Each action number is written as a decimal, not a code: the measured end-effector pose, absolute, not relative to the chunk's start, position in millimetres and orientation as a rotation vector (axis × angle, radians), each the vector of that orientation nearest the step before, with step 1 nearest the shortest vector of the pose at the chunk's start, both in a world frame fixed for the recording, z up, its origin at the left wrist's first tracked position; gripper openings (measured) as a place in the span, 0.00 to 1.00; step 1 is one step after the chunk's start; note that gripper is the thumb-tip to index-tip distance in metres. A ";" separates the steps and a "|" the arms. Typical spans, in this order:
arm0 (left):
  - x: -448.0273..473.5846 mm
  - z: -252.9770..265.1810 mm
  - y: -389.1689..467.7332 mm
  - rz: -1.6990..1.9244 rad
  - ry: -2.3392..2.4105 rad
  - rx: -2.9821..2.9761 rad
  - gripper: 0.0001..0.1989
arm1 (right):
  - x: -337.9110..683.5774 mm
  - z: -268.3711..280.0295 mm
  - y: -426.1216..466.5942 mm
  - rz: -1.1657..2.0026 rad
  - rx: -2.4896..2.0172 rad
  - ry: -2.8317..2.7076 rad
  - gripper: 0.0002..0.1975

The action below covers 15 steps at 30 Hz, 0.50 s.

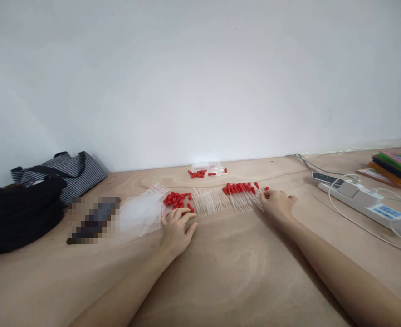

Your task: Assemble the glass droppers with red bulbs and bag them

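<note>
My left hand lies with its fingers apart at the near edge of a pile of red rubber bulbs. A single red bulb is by its fingertips; whether they touch I cannot tell. To the right lies a row of thin clear dropper tubes without bulbs. Beyond it is a row of red-topped droppers, their tubes slanting toward me. At the right end of that row, my right hand pinches a dropper with a red bulb on its upper end.
Clear zip bags lie left of the pile, beside a pixelated dark object. Farther back is a small bag near more red bulbs. A power strip with cables is right; a striped bag is left.
</note>
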<state>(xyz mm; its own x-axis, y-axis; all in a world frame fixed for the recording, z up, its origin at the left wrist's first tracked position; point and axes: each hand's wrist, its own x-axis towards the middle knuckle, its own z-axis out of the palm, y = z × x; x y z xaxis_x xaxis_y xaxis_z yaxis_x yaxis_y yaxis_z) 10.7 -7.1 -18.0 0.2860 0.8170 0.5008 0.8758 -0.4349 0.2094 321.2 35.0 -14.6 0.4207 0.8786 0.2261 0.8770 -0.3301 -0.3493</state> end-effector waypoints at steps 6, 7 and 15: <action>12.2 -19.4 -7.8 -0.805 -1.667 -2.428 0.04 | 322.3 -17.1 35.4 0.049 -2.372 -1.574 0.16; 11.8 -19.9 -7.8 -0.798 -1.673 -2.427 0.04 | 322.7 -17.5 35.4 0.039 -2.371 -1.587 0.16; 8.7 -12.0 9.4 -0.721 -1.599 -2.293 0.05 | 296.2 -19.5 31.5 -0.127 -2.000 -1.697 0.13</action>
<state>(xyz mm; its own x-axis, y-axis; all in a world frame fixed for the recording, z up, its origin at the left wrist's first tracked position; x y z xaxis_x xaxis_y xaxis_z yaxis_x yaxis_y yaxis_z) 8.7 9.4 -12.0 0.2733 0.8028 0.5300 0.9286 -0.3639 0.0724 296.2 31.5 -19.5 0.2148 0.8964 0.3878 0.9442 -0.0890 -0.3172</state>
